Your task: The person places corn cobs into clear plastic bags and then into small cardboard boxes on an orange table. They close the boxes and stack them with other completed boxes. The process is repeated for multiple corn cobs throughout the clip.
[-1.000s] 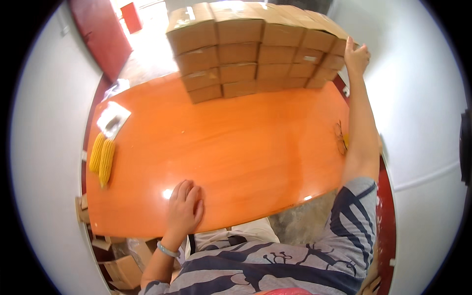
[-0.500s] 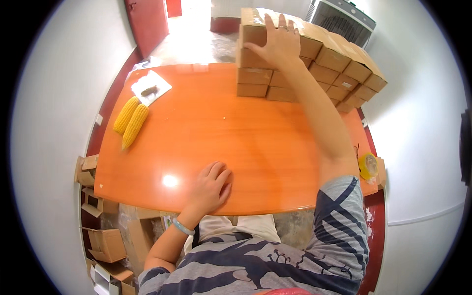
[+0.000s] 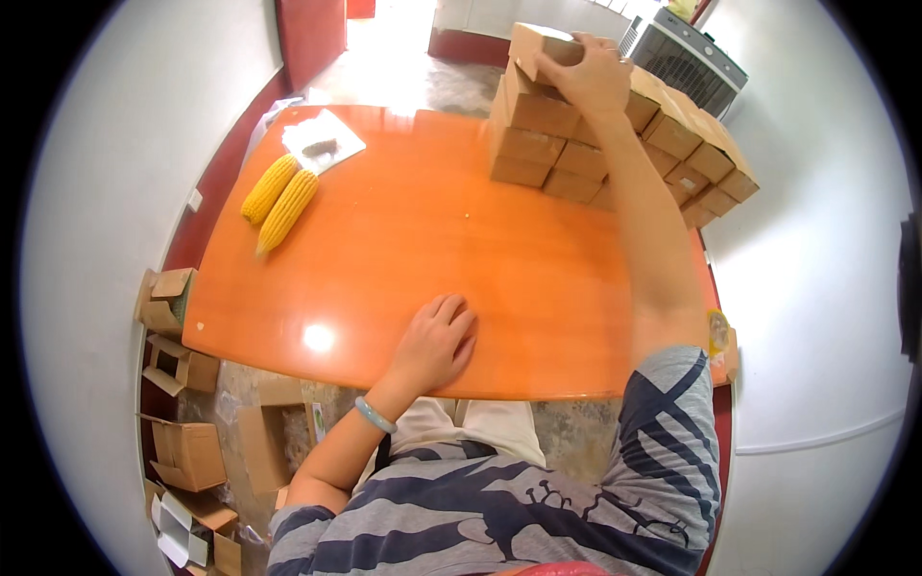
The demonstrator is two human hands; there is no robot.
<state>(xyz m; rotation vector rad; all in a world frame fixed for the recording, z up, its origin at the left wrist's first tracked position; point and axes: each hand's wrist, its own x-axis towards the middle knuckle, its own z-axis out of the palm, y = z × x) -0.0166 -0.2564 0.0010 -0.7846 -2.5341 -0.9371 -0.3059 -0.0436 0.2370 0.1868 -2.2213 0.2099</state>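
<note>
My right hand [image 3: 591, 82] grips a small cardboard box [image 3: 528, 48] at the top left corner of a stack of brown boxes [image 3: 526, 149], thumb on its near face, fingers over the top; the box looks slightly raised. My left hand [image 3: 437, 341] rests open on the orange tabletop [image 3: 403, 259] near the front edge, fingers loosely curved, holding nothing. Two yellow corn cobs [image 3: 286, 213] lie on the left of the table beside a white sheet [image 3: 346, 154] with a small dark object [image 3: 320, 148] on it.
Open cardboard cartons [image 3: 187, 451] lie along the left wall and beneath the table. A yellow tape roll [image 3: 717, 336] is partly hidden beside my right arm. A red door [image 3: 310, 34] stands at the back left, and an air cooler [image 3: 682, 62] sits behind the stack.
My right hand moved from the stack's right end to its left end and closed on a top box, which has lifted a little. My head view has shifted; my left hand still rests.
</note>
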